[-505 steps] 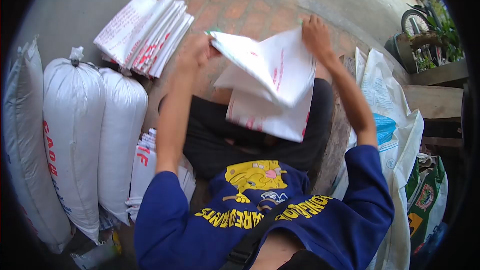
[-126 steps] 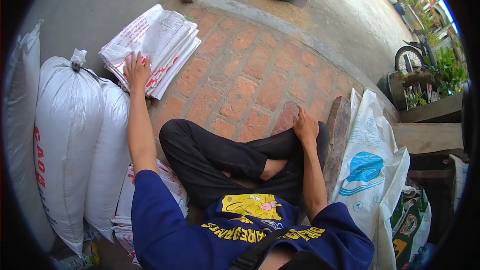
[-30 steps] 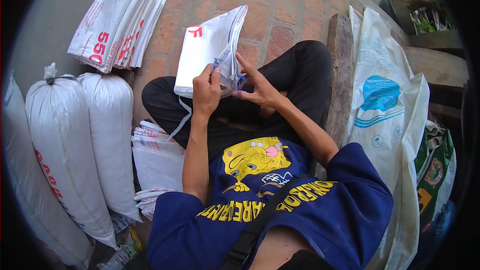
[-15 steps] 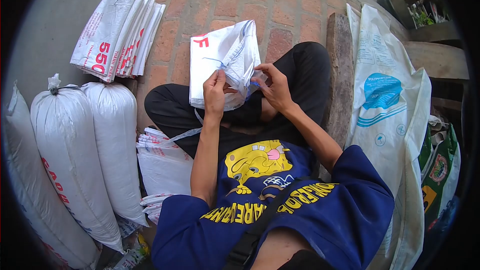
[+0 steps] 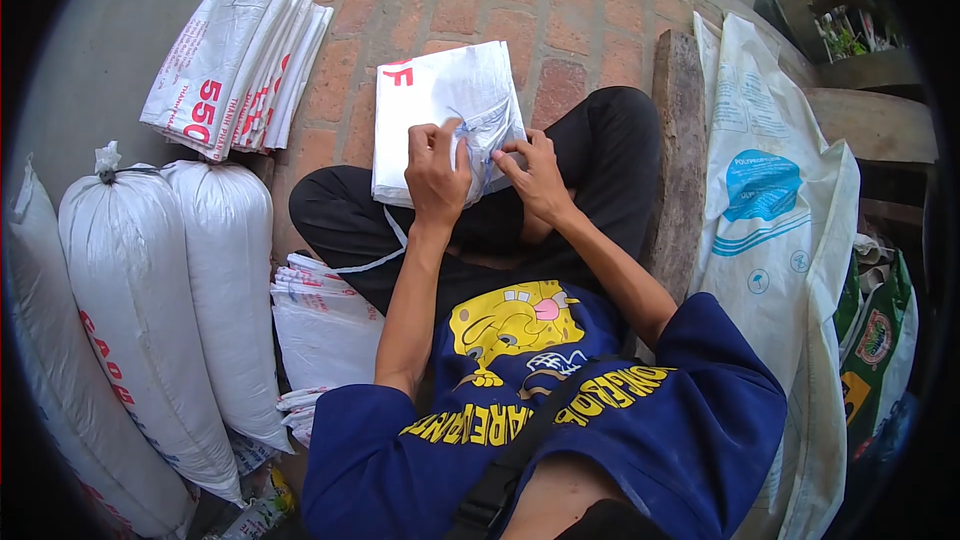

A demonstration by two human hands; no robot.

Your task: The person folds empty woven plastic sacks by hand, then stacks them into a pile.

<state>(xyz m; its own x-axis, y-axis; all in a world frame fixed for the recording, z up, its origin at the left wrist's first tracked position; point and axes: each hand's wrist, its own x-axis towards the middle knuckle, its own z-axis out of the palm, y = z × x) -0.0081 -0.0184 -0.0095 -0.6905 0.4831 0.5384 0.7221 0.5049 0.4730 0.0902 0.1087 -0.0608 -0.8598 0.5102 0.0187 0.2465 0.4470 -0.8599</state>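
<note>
A folded white woven sack (image 5: 398, 140) with red lettering at its top left corner lies across my crossed legs. My left hand (image 5: 438, 178) is closed on the creased right side of the sack, its fingers curled and bent over. Just to the right, my right hand (image 5: 540, 178) pinches the crumpled edge of the same sack between thumb and fingers. Thin blue threads show in the gathered material between the two hands. A pale strip (image 5: 385, 258) trails from below the sack over my leg.
Folded sacks (image 5: 225, 75) are stacked at the upper left. Filled, tied white sacks (image 5: 125, 240) stand along the left, with more folded sacks (image 5: 325, 325) by my leg. On the right lie a wooden beam (image 5: 673, 140) and a large white sheet-like sack (image 5: 770, 270). Brick floor (image 5: 490, 0) lies ahead.
My left hand has turned over and moved slightly right, closer to my right hand. The sack's raised, opened flap now lies flatter, and its blue thread no longer sticks out to the left.
</note>
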